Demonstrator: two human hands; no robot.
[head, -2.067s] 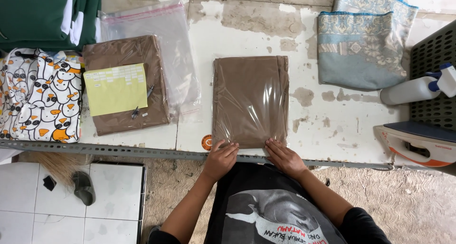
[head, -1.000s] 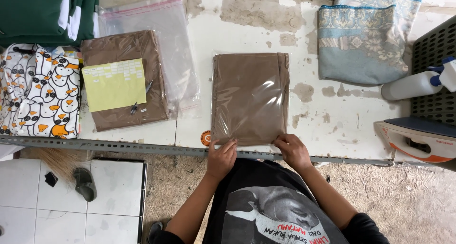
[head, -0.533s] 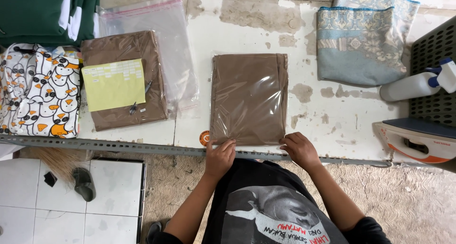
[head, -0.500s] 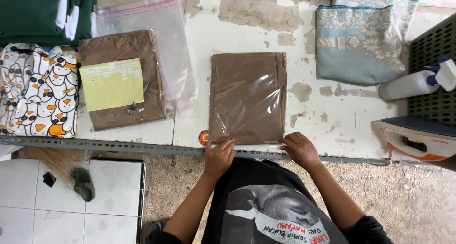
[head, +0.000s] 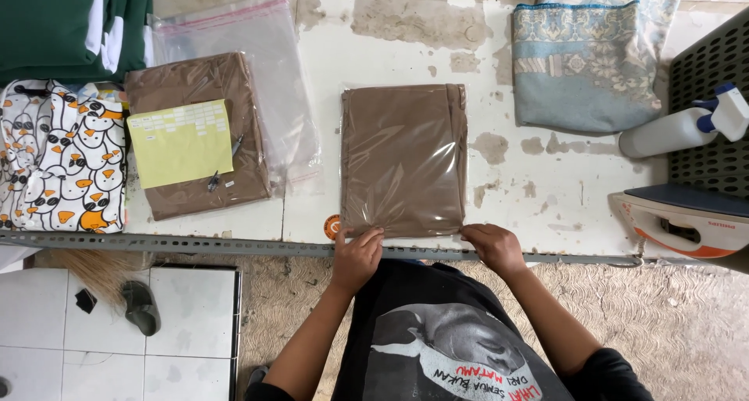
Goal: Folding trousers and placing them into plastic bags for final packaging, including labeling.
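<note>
A folded brown cloth sealed in a clear plastic bag (head: pixel 403 159) lies flat in the middle of the worn white table (head: pixel 538 198). My left hand (head: pixel 357 257) presses on the bag's near left corner at the table's front edge. My right hand (head: pixel 493 246) rests at the bag's near right corner, fingers curled on the flap edge. Both hands touch the bag along its near edge.
A second brown folded cloth (head: pixel 195 136) with a yellow paper slip (head: pixel 181 142) lies left, beside an empty clear bag (head: pixel 257 73). Duck-print fabric (head: pixel 62 167) and green cloth (head: pixel 70 26) are far left. A blue patterned cloth (head: pixel 585 58), spray bottle (head: pixel 679 128) and iron (head: pixel 686 221) are right.
My right hand has slid along the bag's near edge from the middle to the right corner. The left hand has stayed at the left corner.
</note>
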